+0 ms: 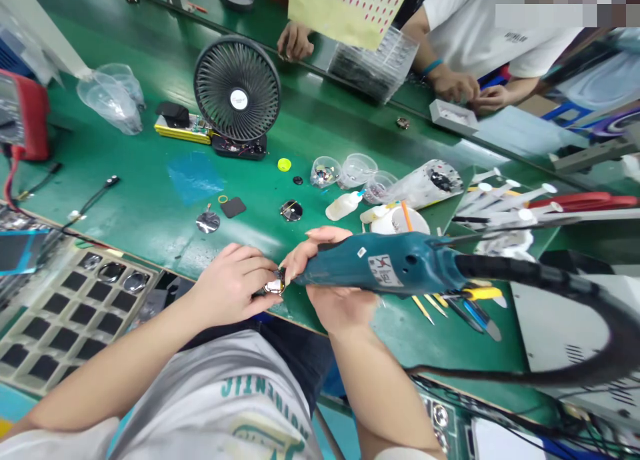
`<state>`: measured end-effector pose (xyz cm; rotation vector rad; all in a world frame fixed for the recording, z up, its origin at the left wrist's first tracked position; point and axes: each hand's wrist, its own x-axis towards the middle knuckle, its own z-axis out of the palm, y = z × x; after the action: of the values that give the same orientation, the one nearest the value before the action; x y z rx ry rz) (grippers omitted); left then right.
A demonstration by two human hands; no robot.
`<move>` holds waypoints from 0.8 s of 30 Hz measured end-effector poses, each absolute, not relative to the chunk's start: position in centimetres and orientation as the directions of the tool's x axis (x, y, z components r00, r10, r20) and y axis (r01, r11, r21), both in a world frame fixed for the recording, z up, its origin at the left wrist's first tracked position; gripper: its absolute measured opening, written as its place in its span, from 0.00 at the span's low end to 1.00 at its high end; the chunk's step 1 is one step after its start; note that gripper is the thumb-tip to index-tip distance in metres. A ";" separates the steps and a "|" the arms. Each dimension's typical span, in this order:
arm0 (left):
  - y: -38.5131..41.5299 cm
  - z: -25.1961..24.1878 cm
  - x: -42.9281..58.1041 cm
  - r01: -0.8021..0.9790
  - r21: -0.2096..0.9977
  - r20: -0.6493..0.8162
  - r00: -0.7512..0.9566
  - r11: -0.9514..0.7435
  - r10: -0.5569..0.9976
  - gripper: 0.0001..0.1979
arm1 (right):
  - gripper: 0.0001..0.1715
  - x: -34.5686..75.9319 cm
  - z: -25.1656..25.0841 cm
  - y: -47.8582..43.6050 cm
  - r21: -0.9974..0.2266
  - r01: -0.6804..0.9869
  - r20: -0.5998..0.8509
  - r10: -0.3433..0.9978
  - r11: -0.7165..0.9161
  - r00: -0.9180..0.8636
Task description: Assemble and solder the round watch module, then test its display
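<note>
Left fingers [253, 268] closing on small metal part [275, 287], right fingers [320, 243] wrapping teal rotary tool [385, 263] just beside it, two discs [291, 211] lying separate on green bench [145, 180]

1. T-shirt [220, 407] on the person, near: green lettering, inverted in view, reads "AUTHENTIC".
2. Blue handheld power tool [380, 263]: white sticker [385, 271] with red mark; remaining print illegible.
3. Co-worker's white T-shirt [475, 27], far right: dark print [515, 37] illegible.

Green workbench [135, 193], black fan [237, 90], plastic cups [356, 170], syringes [495, 197]
</note>
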<state>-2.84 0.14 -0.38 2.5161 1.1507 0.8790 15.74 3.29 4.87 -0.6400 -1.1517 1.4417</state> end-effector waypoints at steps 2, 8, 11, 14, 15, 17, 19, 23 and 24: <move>0.2 -0.3 -2.8 0.606 0.440 0.422 0.512 -0.662 0.748 0.11 | 0.46 15.6 5.7 3.2 -0.892 -0.451 0.169 0.947 0.029 -0.274; 0.2 -0.1 -2.8 0.610 0.436 0.426 0.508 -0.661 0.749 0.11 | 0.27 14.9 4.9 3.1 -0.962 -0.254 0.155 0.967 0.100 -0.203; 0.1 -0.2 -2.7 0.614 0.431 0.425 0.508 -0.661 0.749 0.11 | 0.18 14.8 4.3 3.2 -0.984 -0.107 0.159 0.970 0.141 -0.186; 0.1 -0.2 -2.7 0.627 0.411 0.426 0.509 -0.662 0.748 0.12 | 0.19 14.9 4.5 3.4 -0.989 -0.106 0.124 0.963 0.101 -0.240; 0.1 -0.1 -2.7 0.633 0.401 0.426 0.511 -0.662 0.746 0.13 | 0.19 14.9 4.7 3.4 -0.990 -0.112 0.111 0.962 0.085 -0.251; 0.1 0.0 -2.6 0.653 0.367 0.427 0.514 -0.662 0.744 0.13 | 0.19 14.9 5.0 3.4 -0.990 -0.128 0.094 0.962 0.063 -0.255; 0.2 0.3 -2.4 0.683 0.309 0.435 0.517 -0.662 0.737 0.13 | 0.19 14.8 5.1 3.4 -0.989 -0.139 0.079 0.969 0.047 -0.234; 0.3 0.8 -1.6 0.709 0.214 0.438 0.545 -0.672 0.715 0.14 | 0.19 14.7 4.9 3.4 -0.989 -0.149 0.052 0.980 0.023 -0.193; 0.3 0.9 -1.3 0.717 0.203 0.435 0.544 -0.666 0.718 0.14 | 0.20 14.8 4.8 3.4 -0.989 -0.149 0.050 0.982 0.023 -0.182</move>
<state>-1.32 0.30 0.88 2.7595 1.2827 0.7778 14.80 3.45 4.81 -0.9791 -1.2490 1.3813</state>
